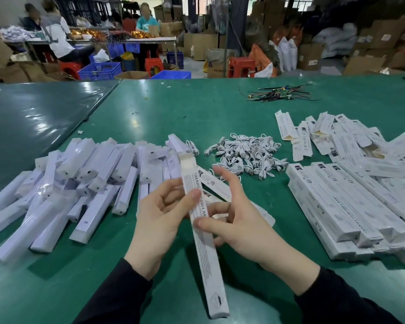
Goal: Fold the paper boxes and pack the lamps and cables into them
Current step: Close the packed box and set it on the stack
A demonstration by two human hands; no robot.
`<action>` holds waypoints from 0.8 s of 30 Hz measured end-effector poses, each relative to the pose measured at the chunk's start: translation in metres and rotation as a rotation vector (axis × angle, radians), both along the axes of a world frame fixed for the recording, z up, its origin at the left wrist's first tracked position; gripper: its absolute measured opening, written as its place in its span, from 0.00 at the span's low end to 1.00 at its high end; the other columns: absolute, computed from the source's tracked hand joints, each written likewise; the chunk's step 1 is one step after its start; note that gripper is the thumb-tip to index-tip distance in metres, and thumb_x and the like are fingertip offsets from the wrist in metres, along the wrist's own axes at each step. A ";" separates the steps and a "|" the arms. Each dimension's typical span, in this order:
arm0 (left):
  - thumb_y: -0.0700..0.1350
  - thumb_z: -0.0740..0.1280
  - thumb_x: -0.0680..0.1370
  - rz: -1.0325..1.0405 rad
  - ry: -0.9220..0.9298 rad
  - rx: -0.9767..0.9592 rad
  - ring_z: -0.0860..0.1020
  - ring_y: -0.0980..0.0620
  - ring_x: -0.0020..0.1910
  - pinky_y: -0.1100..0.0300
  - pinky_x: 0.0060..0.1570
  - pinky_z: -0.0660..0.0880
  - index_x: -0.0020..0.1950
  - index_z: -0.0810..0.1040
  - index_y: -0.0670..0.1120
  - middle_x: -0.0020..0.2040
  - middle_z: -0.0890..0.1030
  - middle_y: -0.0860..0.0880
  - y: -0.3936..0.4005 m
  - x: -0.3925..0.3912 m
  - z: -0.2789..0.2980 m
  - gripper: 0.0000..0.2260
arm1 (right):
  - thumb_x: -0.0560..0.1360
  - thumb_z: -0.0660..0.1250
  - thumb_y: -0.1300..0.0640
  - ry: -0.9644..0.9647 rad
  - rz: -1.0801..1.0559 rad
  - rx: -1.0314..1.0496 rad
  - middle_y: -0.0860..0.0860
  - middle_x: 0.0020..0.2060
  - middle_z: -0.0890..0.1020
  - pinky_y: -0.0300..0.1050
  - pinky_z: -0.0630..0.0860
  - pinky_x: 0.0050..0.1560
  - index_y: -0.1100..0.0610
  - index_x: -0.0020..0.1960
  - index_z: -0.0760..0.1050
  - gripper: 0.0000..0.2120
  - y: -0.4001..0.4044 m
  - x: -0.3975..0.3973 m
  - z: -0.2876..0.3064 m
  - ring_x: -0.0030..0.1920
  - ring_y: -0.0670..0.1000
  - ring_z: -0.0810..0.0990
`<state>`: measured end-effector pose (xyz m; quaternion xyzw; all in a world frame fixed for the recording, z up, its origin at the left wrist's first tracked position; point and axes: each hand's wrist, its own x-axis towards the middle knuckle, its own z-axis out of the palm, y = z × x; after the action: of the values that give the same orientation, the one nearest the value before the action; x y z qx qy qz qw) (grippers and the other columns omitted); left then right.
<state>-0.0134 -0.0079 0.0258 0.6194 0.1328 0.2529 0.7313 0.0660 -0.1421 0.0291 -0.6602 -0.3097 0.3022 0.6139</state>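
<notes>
1 long paper box (202, 232) is what I have in hand, held above the near edge of the bench (197, 108), its open flap end pointing toward the far edge. My left hand (159, 220) pinches it, thumb on the printed face and fingers curled behind; my right hand (234, 220) pinches the other long side with thumb and a lower finger, its index and middle fingers lifted free. I judge it light thin card, stiff along its length but easily crushed across the walls, so I would hold the long edges near the middle and keep pressure off the flaps. Whether a lamp is already inside I cannot tell.

Beneath my hands lie about 2 more flat boxes. Toward the left edge sits a heap of wrapped lamps (84, 181), roughly 30, smooth and likely slippery. Mid-bench is a pile of coiled white cables (246, 153), too tangled to count, soft and light. Along the right edge lie closed boxes (337, 199), about 10, and behind them loose open boxes (332, 136), around 15. Near the far edge sits 1 bundle of dark wires (281, 93).
</notes>
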 end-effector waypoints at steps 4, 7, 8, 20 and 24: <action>0.47 0.73 0.68 -0.004 -0.063 -0.008 0.84 0.44 0.44 0.56 0.42 0.81 0.65 0.74 0.51 0.48 0.85 0.40 0.001 -0.001 0.002 0.25 | 0.71 0.68 0.65 -0.076 0.063 0.042 0.66 0.47 0.80 0.48 0.77 0.35 0.27 0.66 0.60 0.39 -0.004 0.003 0.008 0.39 0.61 0.78; 0.44 0.74 0.70 -0.039 -0.072 0.031 0.84 0.43 0.41 0.54 0.41 0.81 0.61 0.77 0.49 0.46 0.85 0.40 -0.001 -0.002 0.006 0.20 | 0.69 0.67 0.65 -0.059 0.114 0.052 0.56 0.41 0.82 0.42 0.76 0.30 0.27 0.64 0.64 0.37 -0.005 0.003 0.009 0.35 0.54 0.75; 0.44 0.75 0.70 -0.048 -0.062 0.045 0.84 0.43 0.41 0.53 0.42 0.81 0.60 0.78 0.49 0.45 0.85 0.40 -0.002 -0.002 0.007 0.19 | 0.69 0.68 0.66 -0.055 0.124 0.047 0.50 0.38 0.82 0.40 0.75 0.29 0.28 0.63 0.64 0.37 -0.005 0.003 0.008 0.34 0.51 0.75; 0.40 0.79 0.66 -0.085 0.028 0.090 0.82 0.41 0.39 0.51 0.42 0.81 0.57 0.80 0.47 0.45 0.84 0.38 0.003 -0.002 0.004 0.21 | 0.62 0.78 0.51 -0.072 0.063 0.003 0.58 0.33 0.76 0.43 0.70 0.33 0.38 0.60 0.67 0.32 -0.003 0.010 0.000 0.30 0.52 0.69; 0.40 0.78 0.67 -0.084 0.009 0.060 0.84 0.46 0.37 0.59 0.35 0.80 0.56 0.80 0.48 0.44 0.85 0.41 0.004 -0.003 0.007 0.19 | 0.62 0.78 0.48 -0.077 -0.025 0.086 0.55 0.31 0.75 0.52 0.71 0.38 0.42 0.59 0.71 0.29 -0.001 0.010 -0.003 0.32 0.55 0.70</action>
<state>-0.0164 -0.0037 0.0327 0.6472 0.1027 0.2230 0.7217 0.0757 -0.1430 0.0262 -0.6480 -0.3374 0.2553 0.6333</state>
